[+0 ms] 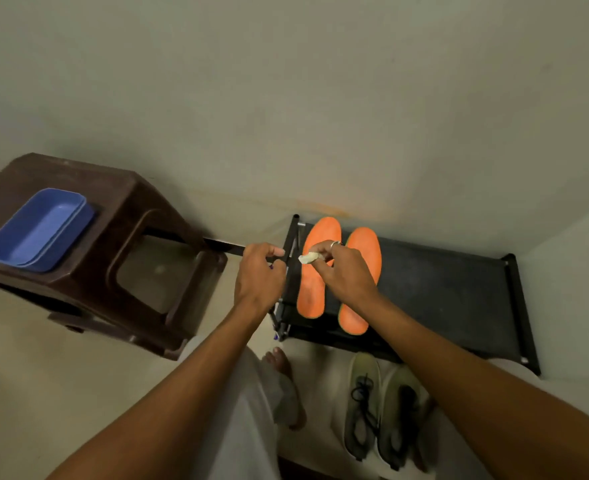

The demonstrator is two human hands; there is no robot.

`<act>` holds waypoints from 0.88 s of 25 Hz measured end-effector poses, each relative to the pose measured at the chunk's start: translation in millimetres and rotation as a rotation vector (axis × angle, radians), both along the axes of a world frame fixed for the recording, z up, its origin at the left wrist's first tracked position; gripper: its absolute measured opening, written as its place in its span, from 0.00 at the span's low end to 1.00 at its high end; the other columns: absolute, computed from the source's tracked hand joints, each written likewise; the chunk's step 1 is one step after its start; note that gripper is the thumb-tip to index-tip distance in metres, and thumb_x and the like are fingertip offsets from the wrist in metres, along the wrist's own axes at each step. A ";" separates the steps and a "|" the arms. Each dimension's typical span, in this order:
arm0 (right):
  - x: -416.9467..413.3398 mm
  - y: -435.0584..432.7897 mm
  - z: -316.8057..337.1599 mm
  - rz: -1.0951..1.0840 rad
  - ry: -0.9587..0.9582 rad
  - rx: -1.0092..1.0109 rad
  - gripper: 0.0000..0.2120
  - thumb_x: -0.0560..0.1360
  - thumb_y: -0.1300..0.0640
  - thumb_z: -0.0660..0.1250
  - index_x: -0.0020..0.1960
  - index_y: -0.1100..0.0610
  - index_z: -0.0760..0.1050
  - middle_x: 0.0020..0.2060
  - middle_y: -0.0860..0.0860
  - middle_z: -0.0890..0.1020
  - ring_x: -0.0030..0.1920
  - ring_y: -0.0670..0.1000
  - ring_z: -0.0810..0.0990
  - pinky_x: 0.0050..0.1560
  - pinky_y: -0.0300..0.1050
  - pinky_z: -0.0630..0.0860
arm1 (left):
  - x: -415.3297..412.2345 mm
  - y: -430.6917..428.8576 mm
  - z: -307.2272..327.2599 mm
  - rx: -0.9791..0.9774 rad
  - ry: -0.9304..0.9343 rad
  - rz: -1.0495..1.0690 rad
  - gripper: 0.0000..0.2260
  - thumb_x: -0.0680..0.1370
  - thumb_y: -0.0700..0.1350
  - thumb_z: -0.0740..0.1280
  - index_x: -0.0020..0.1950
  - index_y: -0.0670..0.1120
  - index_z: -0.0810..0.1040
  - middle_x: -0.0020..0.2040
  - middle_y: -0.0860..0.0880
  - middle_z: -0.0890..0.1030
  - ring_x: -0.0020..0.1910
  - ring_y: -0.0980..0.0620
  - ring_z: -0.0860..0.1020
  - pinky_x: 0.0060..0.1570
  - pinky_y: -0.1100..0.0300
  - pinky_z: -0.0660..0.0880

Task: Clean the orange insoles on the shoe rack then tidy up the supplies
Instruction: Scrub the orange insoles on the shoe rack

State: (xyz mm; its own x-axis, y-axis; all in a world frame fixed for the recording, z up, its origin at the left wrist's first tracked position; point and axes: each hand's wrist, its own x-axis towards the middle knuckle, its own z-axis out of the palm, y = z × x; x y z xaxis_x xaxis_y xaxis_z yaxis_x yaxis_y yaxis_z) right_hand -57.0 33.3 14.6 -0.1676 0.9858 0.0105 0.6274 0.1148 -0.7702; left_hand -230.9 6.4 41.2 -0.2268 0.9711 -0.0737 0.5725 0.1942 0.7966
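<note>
My right hand pinches a white wad above the orange insoles, laid flat on the shoe rack for wiping; my left hand curls alongside. Whether it grips anything, I cannot tell.

Both insoles partly behind right hand
</note>
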 end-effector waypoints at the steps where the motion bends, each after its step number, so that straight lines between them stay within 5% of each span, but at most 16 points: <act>1: 9.8 -0.5 -6.2 -0.008 -0.006 -0.016 0.06 0.76 0.49 0.70 0.51 0.48 0.82 0.45 0.41 0.82 0.46 0.42 0.79 0.46 0.48 0.77 | 8.1 3.8 -7.7 -0.028 0.001 -0.003 0.07 0.76 0.41 0.66 0.50 0.52 0.78 0.53 0.54 0.74 0.49 0.56 0.76 0.50 0.62 0.71; 5: 29.3 0.9 -36.4 0.038 -0.006 -0.084 0.08 0.73 0.48 0.74 0.51 0.49 0.85 0.42 0.46 0.77 0.44 0.45 0.77 0.46 0.46 0.76 | 13.1 22.3 -44.4 -0.344 0.087 -0.089 0.07 0.77 0.42 0.67 0.53 0.49 0.80 0.54 0.50 0.80 0.54 0.50 0.79 0.48 0.60 0.72; 9: 35.2 7.3 -78.6 0.128 -0.111 -0.192 0.11 0.77 0.54 0.70 0.59 0.52 0.83 0.44 0.50 0.79 0.45 0.49 0.78 0.48 0.53 0.77 | 6.9 41.7 -57.6 -0.739 0.370 -0.449 0.13 0.80 0.45 0.67 0.63 0.42 0.80 0.61 0.44 0.80 0.54 0.46 0.79 0.54 0.54 0.77; 13: 23.1 23.3 -87.9 0.254 -0.308 -0.064 0.13 0.78 0.55 0.65 0.61 0.50 0.82 0.50 0.48 0.81 0.51 0.51 0.79 0.43 0.46 0.74 | 12.4 67.4 -68.4 -0.697 0.345 -0.430 0.12 0.79 0.44 0.70 0.60 0.40 0.81 0.56 0.41 0.81 0.50 0.46 0.81 0.54 0.50 0.80; 18: 8.0 40.0 -97.8 0.486 -0.639 0.024 0.13 0.79 0.58 0.60 0.57 0.50 0.81 0.47 0.51 0.78 0.50 0.55 0.77 0.40 0.49 0.73 | 14.2 82.1 -88.7 -0.774 0.411 -0.447 0.17 0.74 0.45 0.75 0.62 0.47 0.80 0.55 0.47 0.81 0.51 0.46 0.81 0.55 0.47 0.80; 22: 4.5 31.0 -98.2 0.499 -0.589 -0.059 0.12 0.79 0.54 0.61 0.51 0.59 0.79 0.50 0.55 0.76 0.51 0.57 0.75 0.41 0.47 0.65 | 18.4 84.5 -96.2 -0.726 0.511 -0.535 0.17 0.75 0.44 0.73 0.63 0.49 0.76 0.58 0.48 0.79 0.55 0.46 0.79 0.57 0.48 0.78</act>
State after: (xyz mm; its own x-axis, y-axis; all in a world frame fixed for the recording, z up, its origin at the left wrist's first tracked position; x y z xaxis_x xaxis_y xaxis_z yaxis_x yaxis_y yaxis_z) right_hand -52.5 64.3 -83.6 -0.5536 0.7882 -0.2688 0.8203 0.4606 -0.3389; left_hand -212.5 90.9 -55.0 0.0527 0.7142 -0.6980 0.9620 0.1511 0.2272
